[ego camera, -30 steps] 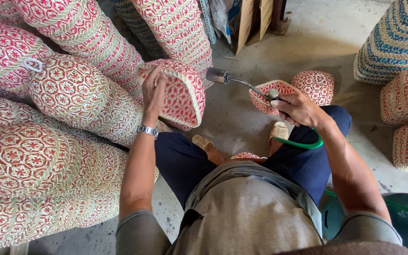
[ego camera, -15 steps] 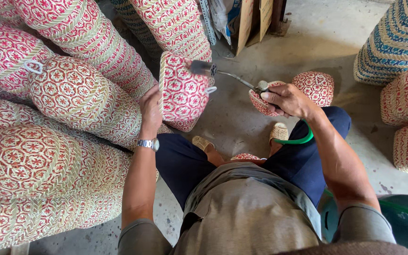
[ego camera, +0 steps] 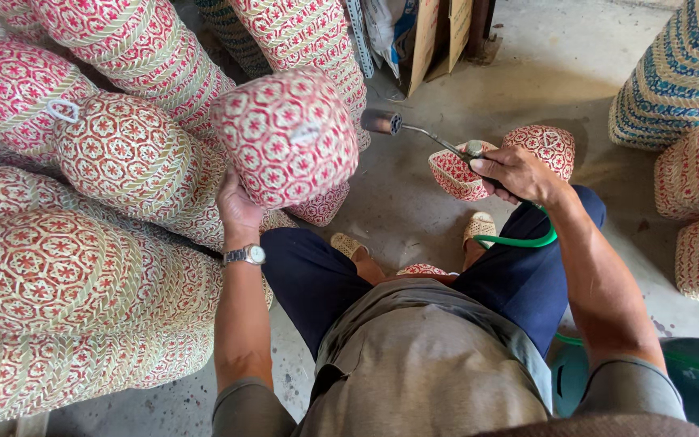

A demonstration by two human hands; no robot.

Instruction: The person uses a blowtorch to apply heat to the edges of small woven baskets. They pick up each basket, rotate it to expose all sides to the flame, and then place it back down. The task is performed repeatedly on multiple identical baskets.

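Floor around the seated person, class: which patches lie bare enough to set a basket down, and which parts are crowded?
Bare concrete floor lies between the cardboard, the blue-striped baskets and the right hand holding the torch. A smaller patch lies before the sandalled feet. The left hand side is crowded with stacked red-patterned baskets.

left hand raised, right hand clenched

Head camera – looking steeply down; close.
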